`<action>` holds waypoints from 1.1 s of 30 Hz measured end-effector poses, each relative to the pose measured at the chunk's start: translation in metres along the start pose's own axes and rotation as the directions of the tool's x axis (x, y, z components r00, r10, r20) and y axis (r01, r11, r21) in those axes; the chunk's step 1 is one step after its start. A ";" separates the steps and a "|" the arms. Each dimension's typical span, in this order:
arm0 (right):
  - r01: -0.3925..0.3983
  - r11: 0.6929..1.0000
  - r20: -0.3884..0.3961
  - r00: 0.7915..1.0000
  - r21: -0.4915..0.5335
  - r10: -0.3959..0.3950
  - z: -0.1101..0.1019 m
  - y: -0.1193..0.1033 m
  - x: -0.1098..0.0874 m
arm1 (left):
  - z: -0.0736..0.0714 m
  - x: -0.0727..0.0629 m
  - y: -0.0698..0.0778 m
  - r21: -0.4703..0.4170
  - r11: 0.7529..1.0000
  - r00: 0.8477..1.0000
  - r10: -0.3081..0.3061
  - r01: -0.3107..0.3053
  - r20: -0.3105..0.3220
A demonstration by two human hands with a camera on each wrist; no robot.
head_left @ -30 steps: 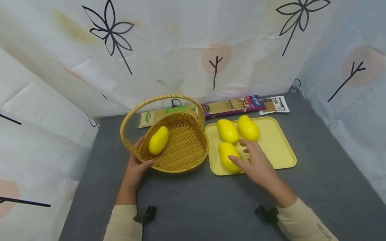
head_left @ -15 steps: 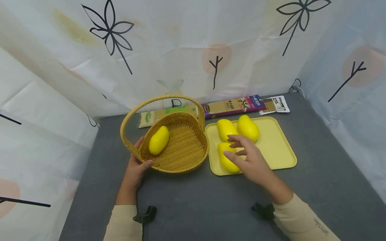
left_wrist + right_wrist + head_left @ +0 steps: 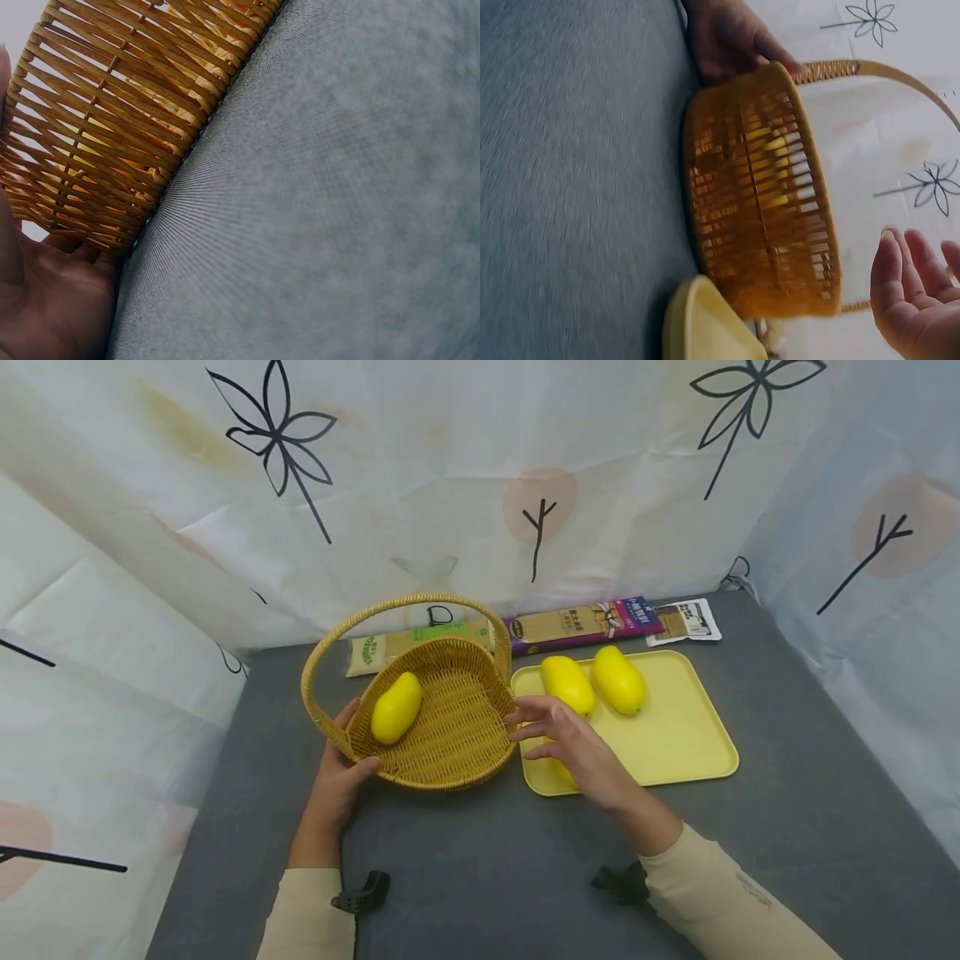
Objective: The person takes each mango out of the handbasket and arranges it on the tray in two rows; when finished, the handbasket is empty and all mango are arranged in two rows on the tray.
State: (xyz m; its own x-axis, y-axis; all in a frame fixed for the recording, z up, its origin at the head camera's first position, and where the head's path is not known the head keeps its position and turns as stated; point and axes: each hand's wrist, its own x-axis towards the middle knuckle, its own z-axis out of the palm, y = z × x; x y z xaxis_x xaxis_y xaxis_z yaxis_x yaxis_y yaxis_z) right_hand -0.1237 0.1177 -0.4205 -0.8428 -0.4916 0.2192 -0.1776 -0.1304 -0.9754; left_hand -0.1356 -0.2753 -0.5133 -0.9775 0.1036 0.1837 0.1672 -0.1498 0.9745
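Note:
My left hand (image 3: 337, 789) holds the near-left rim of a woven basket (image 3: 461, 727), thumb over the rim and the other fingers behind its wall. Inside the basket, at its left, lies one yellow mango (image 3: 396, 708). My right hand (image 3: 577, 747) hovers over the left part of a pale yellow tray (image 3: 667, 743), fingertips close to the basket's right rim. Nothing is in its loosely bent fingers (image 3: 889, 274). Two mangoes, a left one (image 3: 567, 683) and a right one (image 3: 618, 681), lie at the tray's back. A third mango is mostly hidden under the right hand.
Behind the basket lies a pale noodle packet (image 3: 382, 652). A purple noodle packet (image 3: 581, 625) and a small white-and-brown packet (image 3: 684, 621) lie behind the tray. A patterned curtain (image 3: 450, 485) borders the grey table (image 3: 465, 868).
My right hand has moved left from above the tray's front mango to beside the basket's right rim, carrying nothing. My left hand, the basket and the mangoes stay put.

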 end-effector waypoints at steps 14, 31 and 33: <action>-0.108 0.978 0.063 0.993 0.176 0.098 0.049 0.007 0.041 | -0.002 0.001 -0.001 -0.010 1.000 1.000 0.011 -0.011 0.017; -0.274 0.938 0.001 0.960 0.210 0.280 0.079 0.027 0.093 | -0.001 0.001 -0.001 0.008 1.000 1.000 0.003 -0.003 0.011; -0.290 0.934 -0.007 0.955 0.208 0.297 0.081 0.030 0.099 | -0.001 0.001 -0.001 0.007 1.000 1.000 0.004 -0.005 0.011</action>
State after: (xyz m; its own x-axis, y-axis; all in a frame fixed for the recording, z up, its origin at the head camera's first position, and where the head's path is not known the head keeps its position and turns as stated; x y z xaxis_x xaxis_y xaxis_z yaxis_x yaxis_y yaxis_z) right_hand -0.1712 -0.0049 -0.4261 -0.8608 -0.5025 -0.0809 0.1836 -0.1584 -0.9702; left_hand -0.1372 -0.2763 -0.5143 -0.9753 0.1138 0.1894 0.1725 -0.1434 0.9745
